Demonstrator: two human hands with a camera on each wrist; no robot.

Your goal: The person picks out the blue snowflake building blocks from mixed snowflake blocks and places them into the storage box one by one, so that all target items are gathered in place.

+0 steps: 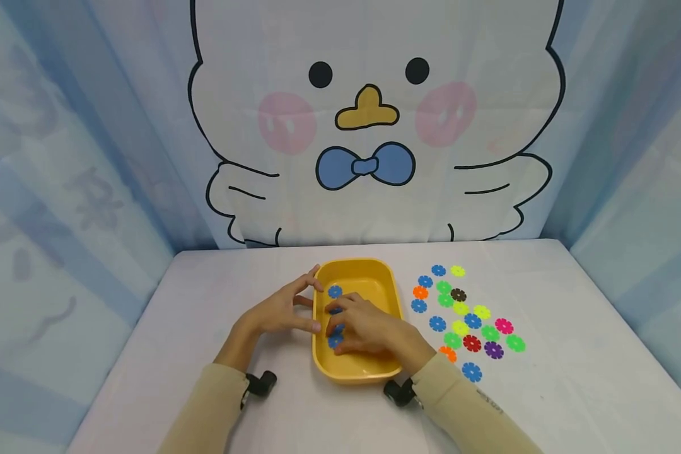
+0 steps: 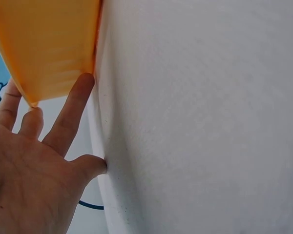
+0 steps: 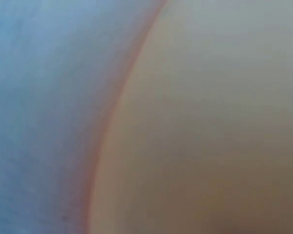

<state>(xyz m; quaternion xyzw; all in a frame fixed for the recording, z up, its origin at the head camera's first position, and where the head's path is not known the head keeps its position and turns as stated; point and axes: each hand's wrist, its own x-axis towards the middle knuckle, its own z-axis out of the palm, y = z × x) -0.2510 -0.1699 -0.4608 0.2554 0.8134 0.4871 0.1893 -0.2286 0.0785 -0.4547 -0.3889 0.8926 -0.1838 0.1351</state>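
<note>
A yellow plastic tray (image 1: 357,372) stands at the middle of the white table. Inside it, along the left, several blue notched discs (image 1: 335,291) form a rough column. My right hand (image 1: 369,325) reaches in over them, fingers spread and bent, fingertips at the discs and partly hiding some. Whether it pinches a disc does not show. Beside the tray's left wall is my left hand (image 1: 280,310), fingers apart. In the left wrist view, this hand's (image 2: 34,170) fingertips touch the outside of the tray (image 2: 53,48). The right wrist view is blurred, without a visible hand.
To the right of the tray, loose notched discs in several colours lie scattered, among them a red disc (image 1: 472,343), a purple disc (image 1: 494,350) and a pink disc (image 1: 504,326). A printed curtain (image 1: 369,208) hangs behind the table (image 1: 579,378).
</note>
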